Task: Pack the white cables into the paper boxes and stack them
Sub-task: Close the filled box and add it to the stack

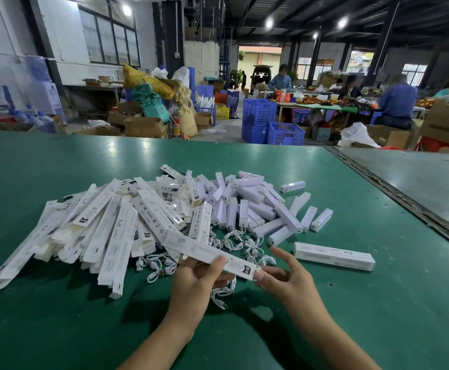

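Head view, left hand (194,280) grips paper box (204,251), right hand (284,277) pinches end

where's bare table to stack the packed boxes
Bare green table lies right of and nearer than the lone closed box, out to the seam; also near-left, below the flat box pile. Crowded mid-table: loose cables and small boxes.

Long white paper boxes (116,236) heaped beside coiled white cables (232,243).
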Available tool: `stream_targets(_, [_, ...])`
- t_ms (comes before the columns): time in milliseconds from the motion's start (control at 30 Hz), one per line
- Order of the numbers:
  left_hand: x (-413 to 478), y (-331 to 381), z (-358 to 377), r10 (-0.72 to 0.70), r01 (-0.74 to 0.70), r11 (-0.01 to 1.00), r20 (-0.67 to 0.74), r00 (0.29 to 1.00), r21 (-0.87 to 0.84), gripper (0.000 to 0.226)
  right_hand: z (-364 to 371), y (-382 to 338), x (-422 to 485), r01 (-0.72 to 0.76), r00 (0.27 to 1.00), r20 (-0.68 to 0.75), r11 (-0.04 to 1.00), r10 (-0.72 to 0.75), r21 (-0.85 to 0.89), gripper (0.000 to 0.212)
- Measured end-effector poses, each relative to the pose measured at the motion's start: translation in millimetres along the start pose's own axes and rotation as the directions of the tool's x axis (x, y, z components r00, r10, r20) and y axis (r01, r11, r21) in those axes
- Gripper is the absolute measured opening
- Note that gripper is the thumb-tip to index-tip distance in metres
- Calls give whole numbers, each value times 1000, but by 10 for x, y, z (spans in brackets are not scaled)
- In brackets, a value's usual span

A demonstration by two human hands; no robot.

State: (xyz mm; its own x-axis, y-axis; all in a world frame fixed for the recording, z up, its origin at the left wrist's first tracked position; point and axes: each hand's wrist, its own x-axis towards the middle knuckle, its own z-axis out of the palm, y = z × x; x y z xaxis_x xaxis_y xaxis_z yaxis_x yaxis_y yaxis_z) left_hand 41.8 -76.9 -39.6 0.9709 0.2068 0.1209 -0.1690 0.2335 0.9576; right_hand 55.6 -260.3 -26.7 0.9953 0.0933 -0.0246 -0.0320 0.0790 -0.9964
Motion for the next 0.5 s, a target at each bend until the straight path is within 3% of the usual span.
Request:
stream_targets(167, [-5, -12, 10, 4, -4, 1000, 15, 1000, 9, 15, 11, 11, 11, 1, 999, -40, 997, 2, 79, 71])
stream_targets(333, [20, 11, -25, -4, 4, 1000, -7, 1000, -25, 27, -37, 4, 21, -76, 993, 104, 965, 51, 253, 68])
stream_targets(500, [10, 25, -27, -36, 36, 999, 58, 998, -12, 43, -57, -5, 4, -79, 990, 129, 991, 64, 112, 59])
